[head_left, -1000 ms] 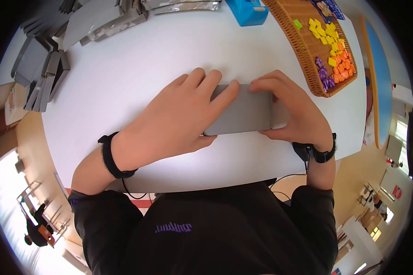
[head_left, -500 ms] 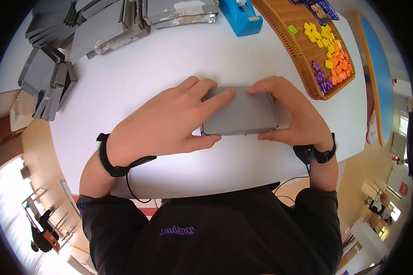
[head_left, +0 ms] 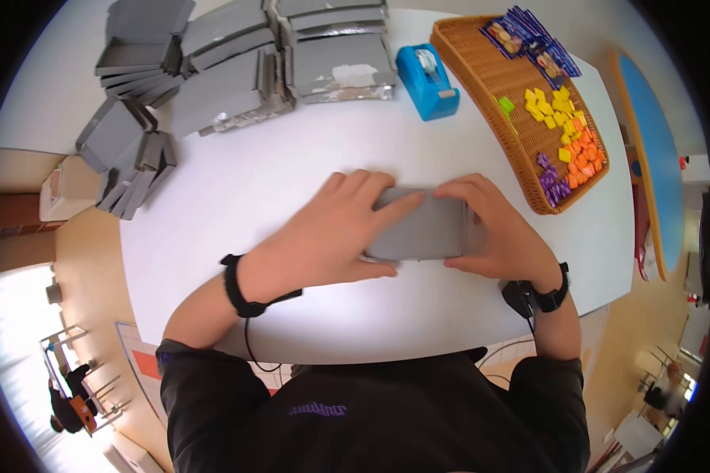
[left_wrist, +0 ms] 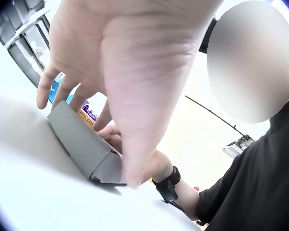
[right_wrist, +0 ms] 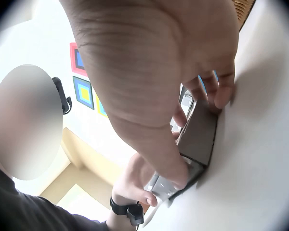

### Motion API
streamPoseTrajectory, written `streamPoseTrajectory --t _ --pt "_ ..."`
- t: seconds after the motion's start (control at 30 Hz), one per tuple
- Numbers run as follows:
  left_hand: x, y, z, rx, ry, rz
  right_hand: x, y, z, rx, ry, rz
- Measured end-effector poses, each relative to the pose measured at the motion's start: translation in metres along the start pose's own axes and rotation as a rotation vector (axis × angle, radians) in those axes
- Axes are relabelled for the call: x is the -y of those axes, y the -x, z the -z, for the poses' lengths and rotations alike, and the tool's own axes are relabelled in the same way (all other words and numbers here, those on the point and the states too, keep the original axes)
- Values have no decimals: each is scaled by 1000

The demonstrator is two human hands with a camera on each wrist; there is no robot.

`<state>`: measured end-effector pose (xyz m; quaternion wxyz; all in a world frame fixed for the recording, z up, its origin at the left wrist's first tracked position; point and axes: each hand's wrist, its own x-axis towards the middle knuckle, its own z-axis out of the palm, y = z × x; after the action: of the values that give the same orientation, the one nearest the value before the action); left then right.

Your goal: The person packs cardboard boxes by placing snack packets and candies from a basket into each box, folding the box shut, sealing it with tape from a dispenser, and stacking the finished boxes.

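A small grey cardboard box [head_left: 420, 230] lies on the white table, its lid down in the head view. The left hand [head_left: 327, 232] grips its left side, thumb by the near edge and index finger across the top. Around the right end curls the right hand [head_left: 506, 238], with its thumb at the near corner and fingertips at the far edge. The left wrist view shows a long side of the box [left_wrist: 79, 139] under the left hand [left_wrist: 130, 72]. In the right wrist view the right thumb presses the box's [right_wrist: 200, 137] near side. The palms hide parts of it.
Stacked grey boxes [head_left: 343, 67] and open ones [head_left: 118, 138] stand at the far left. A blue tape dispenser [head_left: 428, 83] is beyond the hands. At the right, a wicker basket [head_left: 481, 87] holds yellow, orange, purple and green pieces and blue packets [head_left: 556, 63].
The head view has shifted, so more of the grey stacks and basket shows and the hands appear lower. Both hands remain around the box.
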<state>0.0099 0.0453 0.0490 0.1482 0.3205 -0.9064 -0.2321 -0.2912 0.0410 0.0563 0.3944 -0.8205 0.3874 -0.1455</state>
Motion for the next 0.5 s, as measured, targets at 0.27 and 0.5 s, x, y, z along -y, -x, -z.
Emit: streamPoseTrajectory --t 0.27,0.5 --pt "-5 -1 -10 48 -83 17 -2 1 -1 36 18 -18" --pt "-1 -2 51 -104 -302 106 1 9 6 -9 -172 -46"
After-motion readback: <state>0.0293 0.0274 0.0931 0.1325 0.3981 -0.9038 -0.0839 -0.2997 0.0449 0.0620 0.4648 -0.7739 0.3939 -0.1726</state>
